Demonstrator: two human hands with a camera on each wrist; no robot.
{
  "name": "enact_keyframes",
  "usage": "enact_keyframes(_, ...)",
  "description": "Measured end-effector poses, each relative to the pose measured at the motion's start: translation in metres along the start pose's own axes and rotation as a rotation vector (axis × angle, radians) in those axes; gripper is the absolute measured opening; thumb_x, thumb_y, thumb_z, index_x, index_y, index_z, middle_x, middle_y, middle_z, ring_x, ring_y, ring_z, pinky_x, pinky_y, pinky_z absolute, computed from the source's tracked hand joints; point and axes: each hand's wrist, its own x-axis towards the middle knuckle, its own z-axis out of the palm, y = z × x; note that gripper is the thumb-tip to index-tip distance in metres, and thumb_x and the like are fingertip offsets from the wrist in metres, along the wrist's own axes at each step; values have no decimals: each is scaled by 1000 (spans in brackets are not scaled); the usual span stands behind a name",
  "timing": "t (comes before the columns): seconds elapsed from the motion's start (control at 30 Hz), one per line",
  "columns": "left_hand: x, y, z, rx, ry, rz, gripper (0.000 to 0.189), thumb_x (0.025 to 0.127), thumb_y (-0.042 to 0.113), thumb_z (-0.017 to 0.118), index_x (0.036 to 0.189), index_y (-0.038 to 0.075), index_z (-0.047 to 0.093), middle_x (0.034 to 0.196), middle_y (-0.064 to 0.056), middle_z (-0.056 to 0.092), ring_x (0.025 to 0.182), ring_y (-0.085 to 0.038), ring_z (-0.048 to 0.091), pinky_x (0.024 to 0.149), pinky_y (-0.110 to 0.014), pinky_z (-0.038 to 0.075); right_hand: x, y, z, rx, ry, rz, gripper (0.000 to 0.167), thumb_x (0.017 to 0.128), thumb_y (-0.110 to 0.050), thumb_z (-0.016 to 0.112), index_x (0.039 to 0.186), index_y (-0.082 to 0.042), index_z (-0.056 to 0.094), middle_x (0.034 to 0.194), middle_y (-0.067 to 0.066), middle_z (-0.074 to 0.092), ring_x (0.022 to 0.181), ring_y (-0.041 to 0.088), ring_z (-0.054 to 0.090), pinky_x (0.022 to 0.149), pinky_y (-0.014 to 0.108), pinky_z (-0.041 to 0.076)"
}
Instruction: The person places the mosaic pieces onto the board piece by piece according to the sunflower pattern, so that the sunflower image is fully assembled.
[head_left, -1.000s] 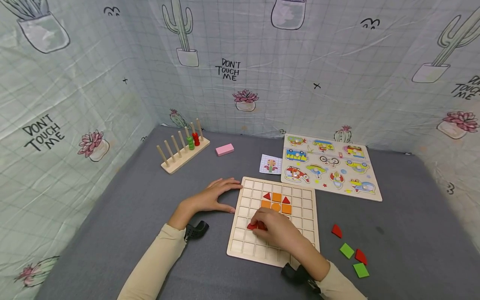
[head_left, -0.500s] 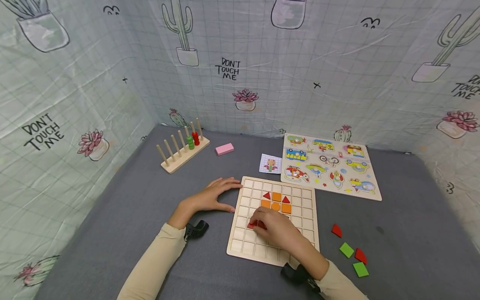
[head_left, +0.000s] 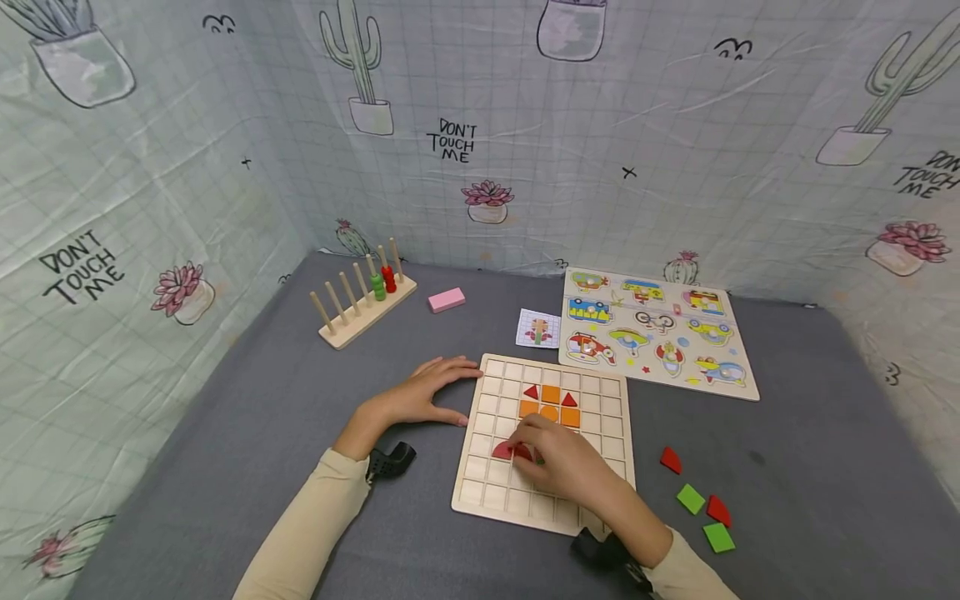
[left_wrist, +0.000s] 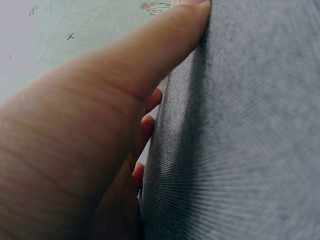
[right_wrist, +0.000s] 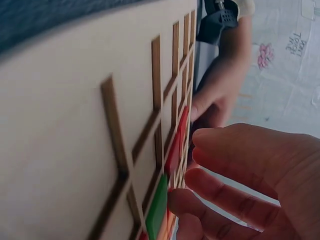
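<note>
A square wooden grid board [head_left: 480, 493] lies on the grey table cloth. My left hand [head_left: 429, 393] rests at its left edge, thumb and fingers spread along the rim. Over the board's lower middle is my right hand [head_left: 562, 462], fingertips right beside two red quarter-round pieces [head_left: 501, 451]. In the right wrist view a gap shows between thumb and fingers, with nothing pinched. A green piece [right_wrist: 158, 206] sits in the grid under that hand. Farther up the board are orange squares [head_left: 551, 393], an orange circle [head_left: 549, 412] and two red triangles [head_left: 569, 400].
Red pieces [head_left: 671, 460] and green squares [head_left: 691, 498] lie right of the board. Behind it are a pattern card [head_left: 538, 328], a vehicle puzzle board [head_left: 652, 343], a pink block [head_left: 446, 300] and a peg stand [head_left: 347, 335] with green and red beads. Printed cloth walls surround the table.
My right hand has shifted slightly right, uncovering more of the two red pieces and a bit of green beside them. The left hand stays at the board's edge.
</note>
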Motion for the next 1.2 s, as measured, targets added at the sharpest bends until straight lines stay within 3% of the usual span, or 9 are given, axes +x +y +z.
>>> enact_keyframes(0.17, 0, 2, -1, -4, -2, -4, 73, 83, 33, 78, 146, 13, 46, 151, -12, 40, 146, -33, 25, 119, -54, 10, -10, 7, -8, 12, 28, 30, 9, 87, -14, 73, 96, -10, 73, 99, -2, 63, 81, 12, 60, 72, 28, 54)
enact_keyframes(0.43, -1, 3, -2, -6, 6, 7, 74, 84, 35, 78, 146, 13, 45, 151, -13, 40, 145, -34, 25, 119, -55, 11, -26, 27, -19, 39, 57, 85, 9, 84, -11, 76, 92, -10, 72, 90, -2, 61, 63, 6, 46, 55, 18, 42)
enact_keyframes(0.7, 0, 2, -1, 2, -1, -7, 75, 83, 34, 79, 147, 14, 45, 152, -11, 39, 146, -32, 25, 120, -52, 10, -50, 45, -37, 78, 83, 168, 7, 86, -9, 74, 93, -10, 72, 89, -3, 62, 63, 2, 44, 52, 19, 42)
enact_keyframes(0.93, 0, 2, -2, -4, -8, -15, 74, 83, 33, 79, 147, 14, 45, 152, -11, 39, 146, -31, 24, 120, -52, 10, -68, 59, -44, 88, 93, 227, 9, 87, -14, 75, 95, -10, 71, 80, -8, 53, 60, 1, 41, 49, 21, 39)
enact_keyframes(1.2, 1, 2, -1, 0, -15, -28, 75, 83, 34, 78, 147, 15, 44, 153, -10, 38, 147, -31, 22, 120, -52, 9, -86, 71, -47, 110, 114, 199, 10, 85, -13, 76, 93, -11, 71, 84, -8, 57, 61, -1, 42, 51, 21, 40)
